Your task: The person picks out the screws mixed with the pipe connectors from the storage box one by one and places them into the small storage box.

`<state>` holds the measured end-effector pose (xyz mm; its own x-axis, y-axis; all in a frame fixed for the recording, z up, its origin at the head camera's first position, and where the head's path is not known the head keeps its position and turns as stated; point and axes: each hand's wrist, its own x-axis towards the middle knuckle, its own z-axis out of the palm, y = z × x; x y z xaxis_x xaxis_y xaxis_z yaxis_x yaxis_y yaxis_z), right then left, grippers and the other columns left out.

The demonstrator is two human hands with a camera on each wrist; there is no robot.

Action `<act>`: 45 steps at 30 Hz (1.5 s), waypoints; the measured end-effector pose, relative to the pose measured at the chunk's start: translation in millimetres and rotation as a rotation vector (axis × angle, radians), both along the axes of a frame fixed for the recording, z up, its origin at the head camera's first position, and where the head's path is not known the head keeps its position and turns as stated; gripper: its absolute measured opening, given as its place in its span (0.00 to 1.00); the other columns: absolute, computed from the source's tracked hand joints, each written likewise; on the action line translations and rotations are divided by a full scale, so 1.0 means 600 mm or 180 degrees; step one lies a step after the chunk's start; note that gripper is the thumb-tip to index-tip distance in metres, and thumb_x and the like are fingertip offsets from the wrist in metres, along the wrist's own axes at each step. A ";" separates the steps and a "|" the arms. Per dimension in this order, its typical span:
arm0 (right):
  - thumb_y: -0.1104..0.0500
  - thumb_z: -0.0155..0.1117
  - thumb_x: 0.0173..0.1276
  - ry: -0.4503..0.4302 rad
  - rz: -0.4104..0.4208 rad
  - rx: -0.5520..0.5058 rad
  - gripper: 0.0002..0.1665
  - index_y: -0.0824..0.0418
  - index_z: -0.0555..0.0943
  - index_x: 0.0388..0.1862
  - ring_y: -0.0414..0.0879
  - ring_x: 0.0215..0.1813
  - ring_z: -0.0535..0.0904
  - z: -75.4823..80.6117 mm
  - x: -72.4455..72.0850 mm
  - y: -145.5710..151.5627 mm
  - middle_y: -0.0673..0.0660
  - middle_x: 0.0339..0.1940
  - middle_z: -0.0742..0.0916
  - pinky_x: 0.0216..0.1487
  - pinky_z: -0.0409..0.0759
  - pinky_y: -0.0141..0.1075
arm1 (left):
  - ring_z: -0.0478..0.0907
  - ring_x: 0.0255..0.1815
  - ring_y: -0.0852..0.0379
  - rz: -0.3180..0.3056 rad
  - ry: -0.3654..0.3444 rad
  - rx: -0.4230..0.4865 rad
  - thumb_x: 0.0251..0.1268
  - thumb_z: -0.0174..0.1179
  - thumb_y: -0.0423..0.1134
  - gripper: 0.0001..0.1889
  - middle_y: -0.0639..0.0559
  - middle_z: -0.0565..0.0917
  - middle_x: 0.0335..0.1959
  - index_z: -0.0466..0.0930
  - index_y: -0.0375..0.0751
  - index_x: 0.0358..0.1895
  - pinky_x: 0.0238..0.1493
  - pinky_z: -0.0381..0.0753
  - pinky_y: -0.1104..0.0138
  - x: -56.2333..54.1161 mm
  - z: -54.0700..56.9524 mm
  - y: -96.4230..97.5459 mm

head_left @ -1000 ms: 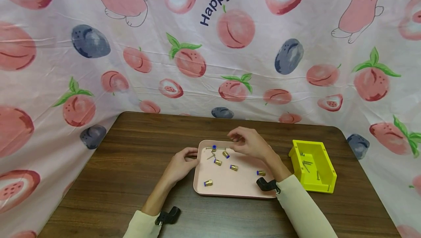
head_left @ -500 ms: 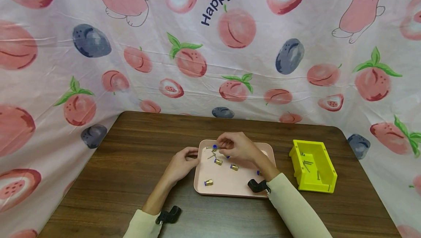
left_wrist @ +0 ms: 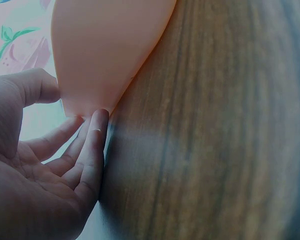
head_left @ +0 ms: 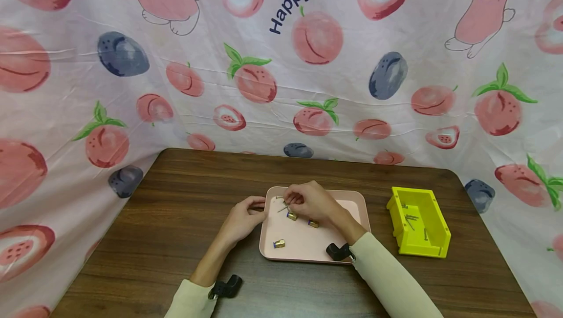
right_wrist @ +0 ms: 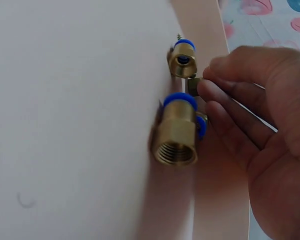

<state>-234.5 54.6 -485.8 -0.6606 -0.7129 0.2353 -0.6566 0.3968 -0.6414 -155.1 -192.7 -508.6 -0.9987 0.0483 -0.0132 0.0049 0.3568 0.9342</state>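
You have your right hand (head_left: 311,203) curled over the far left part of the tray (head_left: 308,252), fingertips drawn together. A partly hidden brass fitting (right_wrist: 194,86) shows right at them, but whether you pinch it cannot be told. The bent fingers and lifted wrist probably let you work among small parts without sweeping them aside. Your left hand (head_left: 241,219) rests at the tray's left edge, thumb and nearly straight fingers apart; that contact likely steadies the tray.

Just toward you from your right fingertips, a slanted fitting (head_left: 292,216) lies on its side, blue collar to the left, brass end to the right and slightly nearer you. Farther toward you, a lone fitting (head_left: 279,243) has its long axis almost side to side, blue collar left. In the right wrist view, a large-looking fitting (right_wrist: 175,130) below your fingertips turns its threaded mouth toward the camera, blue collar away.

Just left of your pinch, a slim screw (head_left: 283,208) lies slantwise. The yellow box (head_left: 435,218), well to its right, holds loose screws (head_left: 411,217); its spot presumably keeps it within your right arm's reach.
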 end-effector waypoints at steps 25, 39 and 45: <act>0.68 0.80 0.67 0.0636 -0.0106 0.0400 0.09 0.54 0.89 0.34 0.32 0.31 0.80 -0.014 0.002 -0.026 0.43 0.27 0.86 0.36 0.80 0.28 | 0.89 0.49 0.49 0.0028 -0.0052 -0.0024 0.72 0.68 0.32 0.22 0.42 0.89 0.58 0.84 0.32 0.66 0.51 0.85 0.59 -0.003 -0.004 0.001; 0.68 0.72 0.66 0.0586 0.0106 0.0301 0.06 0.56 0.91 0.34 0.32 0.30 0.77 -0.017 0.000 -0.020 0.42 0.28 0.85 0.34 0.76 0.26 | 0.89 0.49 0.49 -0.0009 -0.0013 0.0013 0.72 0.70 0.33 0.22 0.41 0.89 0.57 0.84 0.31 0.66 0.49 0.84 0.61 0.002 -0.002 0.001; 0.67 0.70 0.64 0.0534 -0.0015 0.0154 0.07 0.56 0.90 0.33 0.32 0.30 0.75 -0.004 0.003 -0.014 0.43 0.28 0.83 0.34 0.74 0.28 | 0.89 0.48 0.50 0.0005 -0.0004 -0.0012 0.71 0.69 0.33 0.22 0.41 0.89 0.57 0.84 0.31 0.66 0.49 0.85 0.61 0.000 -0.005 0.001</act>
